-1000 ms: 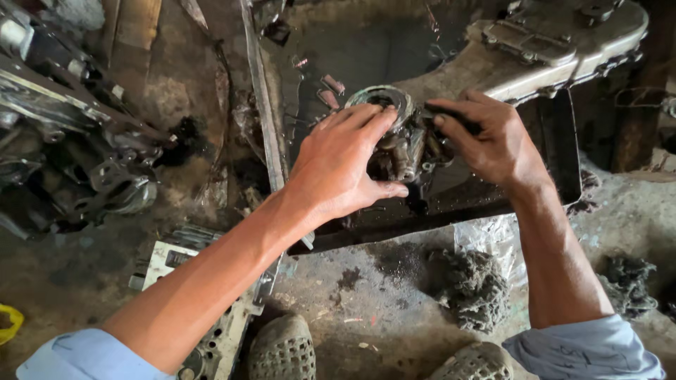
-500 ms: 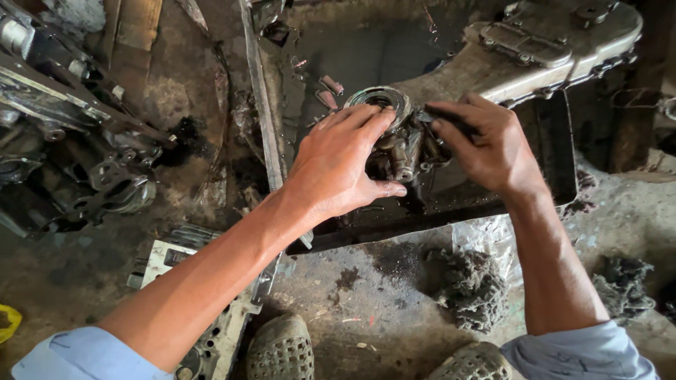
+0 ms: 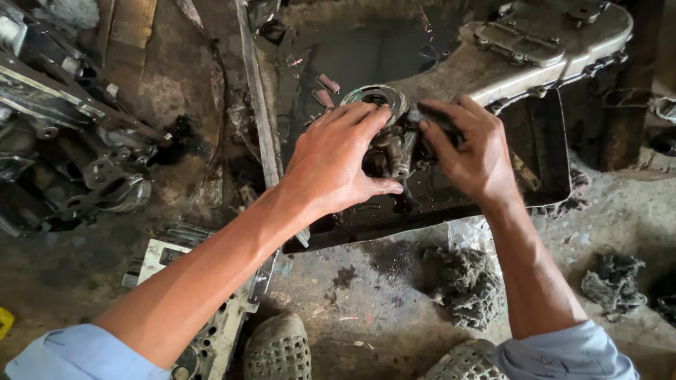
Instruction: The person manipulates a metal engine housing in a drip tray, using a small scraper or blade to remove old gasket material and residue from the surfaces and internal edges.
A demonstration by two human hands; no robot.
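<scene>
While both hands grip it, a greasy metal part w/ a round flange (image 3: 384,134) sits over the far side of a black oil tray (image 3: 556,169). Left hand (image 3: 338,165) wraps its near-left side; right hand (image 3: 468,151) closes on its right end. Seems mid-handling/cleaning; any next move needs a firm grip, since it looks slippery.

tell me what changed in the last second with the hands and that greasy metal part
Almost nothing. Both the left hand and the right hand keep their grip on the greasy metal part over the oily tray, with only a slight shift of the fingers. The grey casing, the rag wads and the sandals stayed put.
</scene>
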